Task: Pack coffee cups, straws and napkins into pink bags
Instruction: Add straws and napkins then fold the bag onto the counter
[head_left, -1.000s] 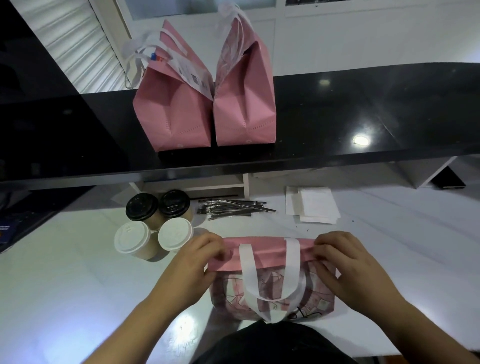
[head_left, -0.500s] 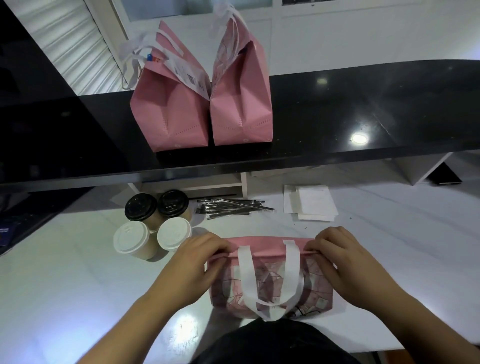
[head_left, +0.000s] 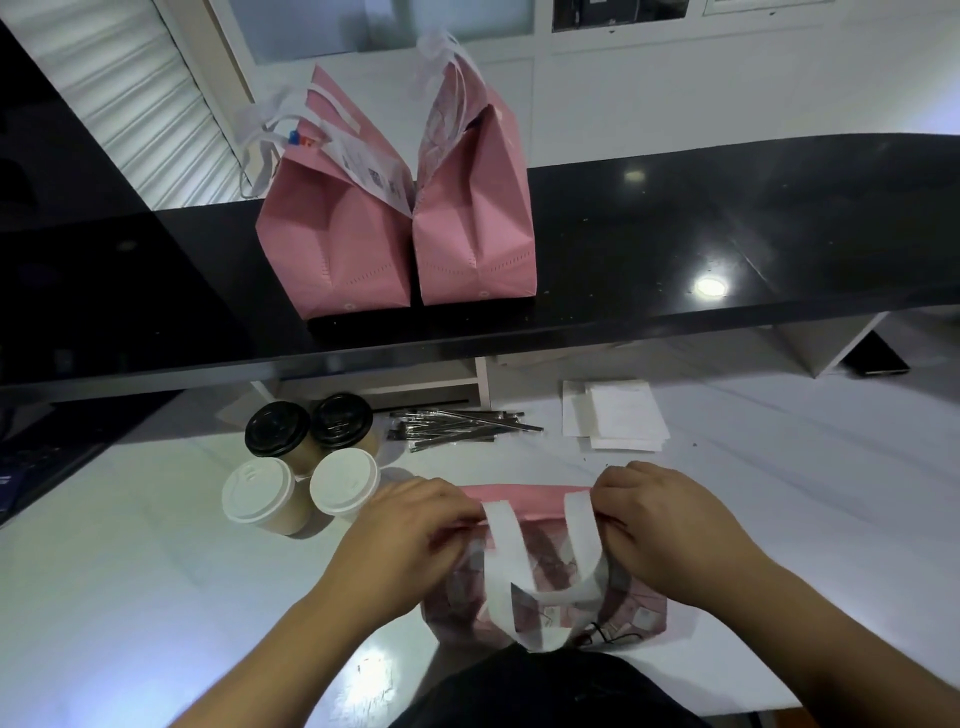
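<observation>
A pink bag (head_left: 540, 587) with white handles stands on the white counter just in front of me. My left hand (head_left: 410, 535) pinches the left end of its top rim and my right hand (head_left: 670, 525) pinches the right end. Several lidded coffee cups stand to the left: two with black lids (head_left: 306, 428) behind two with white lids (head_left: 298, 491). A bundle of wrapped straws (head_left: 457, 428) lies behind the bag. A stack of white napkins (head_left: 621, 415) lies to their right.
Two more pink bags (head_left: 400, 228) stand closed on a raised black shelf (head_left: 727, 249) at the back. The white counter (head_left: 130, 597) stretches left and right of my arms. A dark keyboard-like object (head_left: 31, 467) sits at far left.
Both hands have stayed on the bag's rim and drawn it slightly toward me, narrowing the pink strip at the top. The cups, straws and napkins have not moved.
</observation>
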